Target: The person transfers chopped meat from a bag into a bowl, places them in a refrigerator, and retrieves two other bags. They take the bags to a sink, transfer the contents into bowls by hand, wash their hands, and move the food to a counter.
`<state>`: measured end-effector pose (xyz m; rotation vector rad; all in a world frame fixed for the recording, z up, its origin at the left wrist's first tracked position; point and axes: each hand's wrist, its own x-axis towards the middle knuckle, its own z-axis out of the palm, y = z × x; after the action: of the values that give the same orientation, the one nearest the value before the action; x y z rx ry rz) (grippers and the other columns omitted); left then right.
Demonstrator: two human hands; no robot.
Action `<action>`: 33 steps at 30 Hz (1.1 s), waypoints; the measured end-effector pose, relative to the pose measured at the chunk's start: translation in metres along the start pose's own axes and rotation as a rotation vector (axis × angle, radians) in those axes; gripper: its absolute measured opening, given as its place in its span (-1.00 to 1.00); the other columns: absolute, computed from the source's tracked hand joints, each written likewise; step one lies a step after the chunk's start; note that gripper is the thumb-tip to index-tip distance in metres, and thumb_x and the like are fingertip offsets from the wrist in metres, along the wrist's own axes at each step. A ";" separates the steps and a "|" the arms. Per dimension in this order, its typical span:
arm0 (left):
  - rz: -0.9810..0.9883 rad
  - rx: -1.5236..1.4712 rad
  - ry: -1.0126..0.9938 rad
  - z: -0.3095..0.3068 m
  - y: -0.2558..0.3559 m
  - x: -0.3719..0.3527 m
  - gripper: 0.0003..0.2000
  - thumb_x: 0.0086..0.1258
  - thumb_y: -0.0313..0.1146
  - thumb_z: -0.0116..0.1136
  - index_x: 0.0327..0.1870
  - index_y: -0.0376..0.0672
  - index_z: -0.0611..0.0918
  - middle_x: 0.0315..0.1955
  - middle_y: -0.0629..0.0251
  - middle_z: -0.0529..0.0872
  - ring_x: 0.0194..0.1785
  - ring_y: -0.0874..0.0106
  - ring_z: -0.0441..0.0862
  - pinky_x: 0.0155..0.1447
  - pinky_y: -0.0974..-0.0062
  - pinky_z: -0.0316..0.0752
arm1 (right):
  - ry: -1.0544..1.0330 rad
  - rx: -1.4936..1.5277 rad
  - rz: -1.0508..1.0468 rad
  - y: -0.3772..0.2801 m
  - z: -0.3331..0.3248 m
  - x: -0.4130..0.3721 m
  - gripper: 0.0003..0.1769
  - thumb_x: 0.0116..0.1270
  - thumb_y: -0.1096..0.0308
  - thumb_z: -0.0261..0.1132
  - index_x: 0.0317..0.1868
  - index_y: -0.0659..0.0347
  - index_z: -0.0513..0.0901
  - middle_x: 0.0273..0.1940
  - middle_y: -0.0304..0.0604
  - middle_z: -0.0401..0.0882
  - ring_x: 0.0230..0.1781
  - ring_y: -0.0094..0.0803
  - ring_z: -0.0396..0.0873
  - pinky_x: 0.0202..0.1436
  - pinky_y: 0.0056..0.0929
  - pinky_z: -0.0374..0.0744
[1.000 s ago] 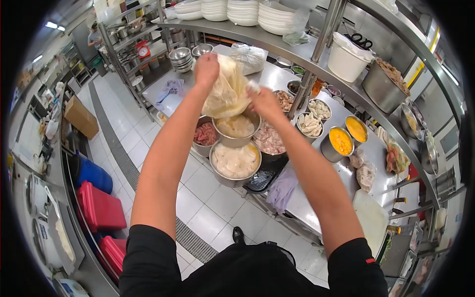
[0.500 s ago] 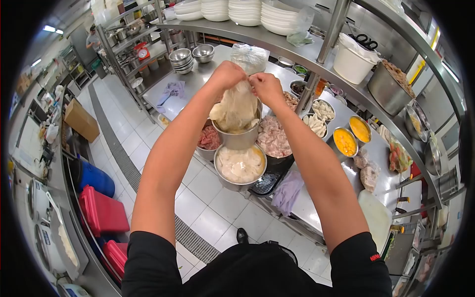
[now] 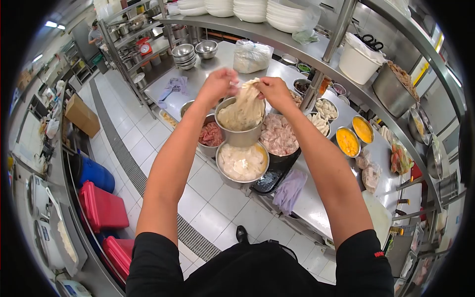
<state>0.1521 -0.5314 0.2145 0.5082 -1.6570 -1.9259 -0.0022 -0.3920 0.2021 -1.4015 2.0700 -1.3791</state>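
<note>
A clear plastic bag [image 3: 247, 101] with pale contents hangs into a round metal pot [image 3: 241, 135]. My right hand [image 3: 273, 91] pinches the bag's gathered top, above the pot's right side. Just left of the bag, my left hand [image 3: 219, 86] is slightly blurred, its fingers apart and holding nothing. In front of the pot stands a metal bowl [image 3: 236, 183] of pale, wet food. Red meat [image 3: 211, 134] lies in a container to the left, and pale pink meat [image 3: 278, 136] fills one to the right.
Metal bowls [image 3: 184, 55] and a filled plastic bag [image 3: 252, 56] stand at the table's back. Containers of yellow food [image 3: 347, 142] and a purple cloth [image 3: 290, 190] are to the right. A shelf post [image 3: 340, 32] rises beyond my right hand. Far left, a person [image 3: 95, 34] stands.
My left hand has let go of the bag's top and moved slightly left. The bag has sunk lower into the pot, its top now gathered at my right hand.
</note>
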 end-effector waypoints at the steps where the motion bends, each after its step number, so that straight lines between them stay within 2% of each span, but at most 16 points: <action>1: -0.043 0.523 -0.080 -0.022 -0.018 0.014 -0.65 0.18 -0.58 0.07 0.02 -0.18 0.65 -0.16 0.15 0.72 -0.27 0.46 0.66 -0.12 0.44 0.59 | 0.020 0.133 -0.014 0.000 -0.001 -0.002 -0.77 0.31 0.26 0.29 -0.23 0.28 0.70 -0.43 -0.23 0.67 -0.50 -0.56 0.63 -0.37 -0.55 0.57; 2: -0.037 0.523 -0.076 -0.033 -0.039 0.016 -0.65 0.18 -0.58 0.07 0.02 -0.18 0.65 -0.16 0.15 0.72 -0.27 0.46 0.66 -0.12 0.44 0.59 | 0.042 0.267 -0.026 0.000 -0.003 -0.003 -0.77 0.32 0.27 0.28 -0.22 0.28 0.70 -0.42 -0.24 0.67 -0.49 -0.55 0.64 -0.36 -0.56 0.57; 4: 0.281 1.223 -0.141 -0.040 -0.067 -0.001 -0.64 0.15 -0.52 0.11 0.00 -0.10 0.68 -0.07 0.12 0.71 -0.16 0.28 0.68 0.07 0.29 0.56 | 0.031 0.322 -0.028 -0.004 -0.008 -0.003 -0.77 0.35 0.30 0.25 -0.19 0.32 0.69 -0.40 -0.26 0.67 -0.47 -0.56 0.63 -0.33 -0.57 0.58; 7: 0.100 1.513 -0.213 -0.026 -0.055 -0.021 -0.73 0.20 -0.44 0.13 -0.07 -0.11 0.71 -0.04 0.15 0.67 -0.02 0.11 0.60 0.14 0.25 0.51 | 0.078 0.532 -0.075 -0.005 -0.015 -0.005 -0.78 0.40 0.34 0.22 -0.20 0.36 0.67 -0.37 -0.28 0.66 -0.41 -0.62 0.59 -0.27 -0.61 0.59; 8: 0.097 1.509 -0.214 -0.026 -0.060 -0.026 -0.73 0.20 -0.44 0.13 -0.07 -0.11 0.71 -0.04 0.15 0.67 -0.02 0.11 0.60 0.14 0.25 0.51 | 0.075 0.529 -0.070 0.000 -0.017 -0.006 -0.78 0.40 0.34 0.22 -0.20 0.36 0.67 -0.37 -0.28 0.66 -0.41 -0.62 0.59 -0.27 -0.61 0.59; 10: 0.400 1.455 -0.063 -0.033 -0.070 -0.028 -0.82 0.19 -0.39 0.12 -0.24 -0.18 0.71 0.02 0.08 0.63 0.00 0.05 0.58 0.13 0.18 0.49 | 0.079 0.515 -0.005 0.003 -0.022 -0.007 -0.78 0.44 0.33 0.20 -0.13 0.35 0.65 -0.27 -0.25 0.66 -0.38 -0.62 0.59 -0.18 -0.62 0.57; 11: 0.404 1.454 -0.064 -0.038 -0.076 -0.023 -0.82 0.19 -0.39 0.12 -0.24 -0.18 0.71 0.02 0.08 0.63 0.00 0.05 0.58 0.13 0.18 0.49 | 0.079 0.515 0.027 0.005 -0.023 -0.008 -0.77 0.44 0.32 0.19 -0.14 0.34 0.65 -0.30 -0.27 0.66 -0.38 -0.63 0.57 -0.21 -0.64 0.56; 13: 0.532 1.247 0.108 -0.039 -0.080 -0.009 -0.87 0.18 -0.38 0.12 -0.38 -0.23 0.66 -0.17 0.01 0.68 -0.13 0.02 0.61 0.00 0.14 0.50 | 0.091 0.490 0.035 0.001 -0.029 -0.013 -0.77 0.45 0.32 0.19 -0.15 0.34 0.65 -0.30 -0.28 0.65 -0.38 -0.63 0.57 -0.21 -0.65 0.55; 14: 0.533 1.246 0.103 -0.040 -0.084 -0.004 -0.87 0.18 -0.38 0.12 -0.38 -0.23 0.66 -0.17 0.01 0.68 -0.13 0.02 0.61 0.00 0.14 0.50 | 0.094 0.467 0.044 0.000 -0.031 -0.015 -0.77 0.45 0.31 0.19 -0.16 0.33 0.65 -0.31 -0.29 0.65 -0.38 -0.64 0.56 -0.21 -0.65 0.54; 16: 0.303 1.093 0.214 -0.036 -0.070 -0.005 -0.86 0.16 -0.39 0.08 -0.42 -0.21 0.66 -0.46 -0.06 0.65 -0.21 -0.08 0.60 -0.04 0.03 0.48 | 0.089 0.433 0.052 -0.004 -0.034 -0.016 -0.77 0.44 0.30 0.20 -0.17 0.33 0.66 -0.32 -0.29 0.65 -0.37 -0.64 0.56 -0.20 -0.65 0.55; 20: 0.317 1.093 0.312 -0.021 -0.050 -0.010 -0.87 0.15 -0.37 0.09 -0.41 -0.23 0.63 -0.50 -0.08 0.64 -0.23 -0.12 0.59 -0.05 0.02 0.47 | 0.057 0.353 0.015 -0.005 -0.032 -0.009 -0.77 0.43 0.29 0.20 -0.20 0.32 0.66 -0.32 -0.29 0.65 -0.33 -0.62 0.58 -0.15 -0.61 0.56; 23: 0.266 1.068 0.238 -0.016 -0.043 -0.013 -0.83 0.15 -0.36 0.11 -0.32 -0.22 0.66 -0.43 -0.08 0.67 -0.19 -0.11 0.61 -0.02 0.05 0.48 | 0.056 0.421 0.038 -0.003 -0.027 -0.004 -0.77 0.42 0.30 0.21 -0.19 0.33 0.65 -0.29 -0.26 0.67 -0.32 -0.58 0.58 -0.09 -0.56 0.56; 26: 0.363 0.743 0.074 -0.010 -0.054 -0.016 -0.78 0.18 -0.31 0.13 -0.21 -0.16 0.70 -0.31 -0.07 0.70 -0.14 -0.07 0.63 0.02 0.09 0.49 | 0.083 0.564 0.039 -0.007 -0.020 -0.002 -0.80 0.38 0.32 0.21 -0.23 0.31 0.67 -0.33 -0.26 0.67 -0.34 -0.56 0.59 -0.15 -0.55 0.56; 28: 0.237 1.211 -0.122 -0.012 -0.067 -0.004 -0.76 0.22 -0.27 0.14 -0.15 -0.09 0.73 -0.22 -0.04 0.71 -0.11 -0.03 0.64 0.03 0.16 0.51 | 0.113 0.662 0.036 -0.015 -0.017 -0.002 -0.80 0.38 0.33 0.21 -0.24 0.30 0.66 -0.32 -0.24 0.67 -0.34 -0.54 0.59 -0.14 -0.54 0.56; 30: 0.239 1.283 -0.058 -0.020 -0.069 0.010 -0.77 0.25 -0.24 0.12 -0.20 -0.12 0.73 -0.24 -0.03 0.72 -0.14 0.00 0.66 -0.02 0.21 0.53 | 0.140 0.759 0.040 -0.019 -0.016 -0.004 -0.81 0.38 0.34 0.21 -0.25 0.29 0.66 -0.32 -0.21 0.67 -0.34 -0.53 0.60 -0.13 -0.52 0.56; 33: 0.185 0.928 0.109 -0.027 -0.042 0.012 -0.77 0.29 -0.28 0.05 -0.27 -0.20 0.71 -0.42 -0.03 0.70 -0.33 0.08 0.67 -0.16 0.26 0.52 | 0.182 0.701 0.081 -0.010 -0.023 -0.003 -0.81 0.35 0.30 0.26 -0.32 0.27 0.66 -0.35 -0.22 0.65 -0.36 -0.52 0.59 -0.18 -0.52 0.56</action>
<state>0.1528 -0.5556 0.1694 0.7394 -2.3618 -0.8883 -0.0110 -0.3776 0.2213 -0.9066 1.4624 -1.9834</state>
